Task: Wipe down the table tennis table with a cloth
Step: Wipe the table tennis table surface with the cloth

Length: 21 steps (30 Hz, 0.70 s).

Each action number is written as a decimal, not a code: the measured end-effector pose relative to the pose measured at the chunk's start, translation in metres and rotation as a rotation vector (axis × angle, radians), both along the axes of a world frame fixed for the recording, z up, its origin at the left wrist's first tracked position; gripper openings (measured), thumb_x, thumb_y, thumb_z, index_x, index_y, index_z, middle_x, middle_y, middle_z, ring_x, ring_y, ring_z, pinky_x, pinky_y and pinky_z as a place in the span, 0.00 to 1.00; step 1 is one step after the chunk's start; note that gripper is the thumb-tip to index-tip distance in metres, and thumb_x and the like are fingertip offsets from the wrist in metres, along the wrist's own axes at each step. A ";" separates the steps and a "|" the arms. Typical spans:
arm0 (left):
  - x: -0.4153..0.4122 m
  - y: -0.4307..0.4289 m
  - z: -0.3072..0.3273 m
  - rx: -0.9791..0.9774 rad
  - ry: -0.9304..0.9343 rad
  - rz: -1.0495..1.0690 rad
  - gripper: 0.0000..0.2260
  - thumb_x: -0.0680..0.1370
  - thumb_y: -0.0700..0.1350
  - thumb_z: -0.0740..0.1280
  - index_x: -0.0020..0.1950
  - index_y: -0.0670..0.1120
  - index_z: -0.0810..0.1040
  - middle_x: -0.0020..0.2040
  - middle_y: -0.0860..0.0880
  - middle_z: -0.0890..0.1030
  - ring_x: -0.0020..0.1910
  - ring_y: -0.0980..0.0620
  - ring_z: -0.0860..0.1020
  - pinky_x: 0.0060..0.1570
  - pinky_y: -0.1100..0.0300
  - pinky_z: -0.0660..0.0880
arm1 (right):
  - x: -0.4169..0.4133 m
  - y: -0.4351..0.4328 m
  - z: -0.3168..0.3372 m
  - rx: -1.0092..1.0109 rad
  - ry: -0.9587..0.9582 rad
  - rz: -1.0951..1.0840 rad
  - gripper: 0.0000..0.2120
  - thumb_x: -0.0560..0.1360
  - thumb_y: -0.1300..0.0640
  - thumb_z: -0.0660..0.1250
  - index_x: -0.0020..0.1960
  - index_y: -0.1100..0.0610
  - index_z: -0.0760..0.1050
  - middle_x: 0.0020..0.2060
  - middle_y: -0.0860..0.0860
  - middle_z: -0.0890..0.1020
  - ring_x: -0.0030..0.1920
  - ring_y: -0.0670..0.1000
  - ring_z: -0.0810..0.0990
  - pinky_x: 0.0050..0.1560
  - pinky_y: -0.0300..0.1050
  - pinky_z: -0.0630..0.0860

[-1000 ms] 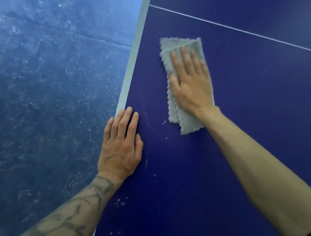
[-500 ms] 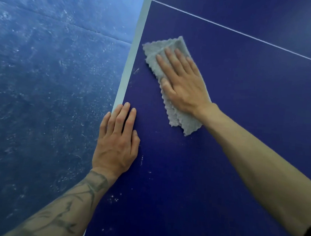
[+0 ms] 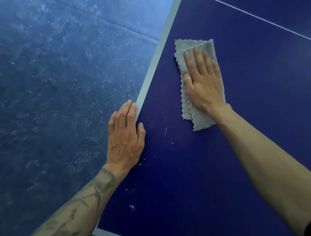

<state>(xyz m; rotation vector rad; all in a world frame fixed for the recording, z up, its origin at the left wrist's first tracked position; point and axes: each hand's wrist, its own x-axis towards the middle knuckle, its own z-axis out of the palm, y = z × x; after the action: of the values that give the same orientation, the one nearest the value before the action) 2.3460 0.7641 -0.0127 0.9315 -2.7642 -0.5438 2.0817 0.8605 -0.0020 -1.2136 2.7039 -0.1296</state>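
Floor [image 3: 51, 92]: blue and scuffed, left of the table and below it.
Left hand [image 3: 125, 139]: open and flat with fingers straight and together. It rests over the pale edge strip [image 3: 155, 62] and holds nothing.
Specks [image 3: 165, 131]: white bits lie on the table between the two hands, with more nearer the person.
Cloth [image 3: 199, 121]: grey and folded into a long pad, flat on the table [image 3: 261, 116] near its left edge.
Right hand [image 3: 203, 80]: open, with the palm and slightly spread fingers pressing down on the cloth and nothing curled round it.
Centre line [image 3: 268, 20]: thin and white, beyond the cloth.
Risk: the cloth is only pressed, so on a quick stroke its folds could bunch or slide out.
Risk: a pass too far from the edge would likely miss the specks.
Risk: the patch under the left hand stays unwiped unless that hand shifts.
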 end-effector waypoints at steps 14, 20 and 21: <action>0.040 -0.001 -0.020 0.123 -0.076 0.094 0.21 0.86 0.48 0.54 0.75 0.41 0.73 0.74 0.42 0.74 0.73 0.41 0.72 0.75 0.43 0.65 | 0.084 0.034 -0.006 -0.012 0.072 0.009 0.30 0.87 0.47 0.47 0.88 0.50 0.49 0.87 0.52 0.50 0.87 0.54 0.47 0.86 0.57 0.47; 0.041 -0.002 -0.023 0.117 -0.087 0.081 0.21 0.86 0.48 0.53 0.74 0.41 0.73 0.74 0.42 0.74 0.73 0.42 0.72 0.74 0.42 0.66 | 0.140 -0.006 -0.007 -0.045 0.031 0.105 0.30 0.87 0.47 0.48 0.88 0.53 0.49 0.87 0.56 0.50 0.87 0.57 0.46 0.85 0.60 0.49; 0.041 -0.003 -0.023 0.121 -0.085 0.084 0.21 0.86 0.48 0.54 0.74 0.41 0.73 0.74 0.42 0.75 0.73 0.42 0.72 0.74 0.42 0.66 | 0.149 0.008 -0.005 -0.036 0.017 0.176 0.30 0.87 0.48 0.49 0.88 0.53 0.50 0.87 0.55 0.50 0.87 0.56 0.46 0.85 0.59 0.49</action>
<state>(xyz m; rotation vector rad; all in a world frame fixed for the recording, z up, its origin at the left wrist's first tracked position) 2.3866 0.7615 -0.0359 1.1164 -2.7769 -0.6790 2.2310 0.8685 -0.0070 -1.4622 2.6041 -0.1456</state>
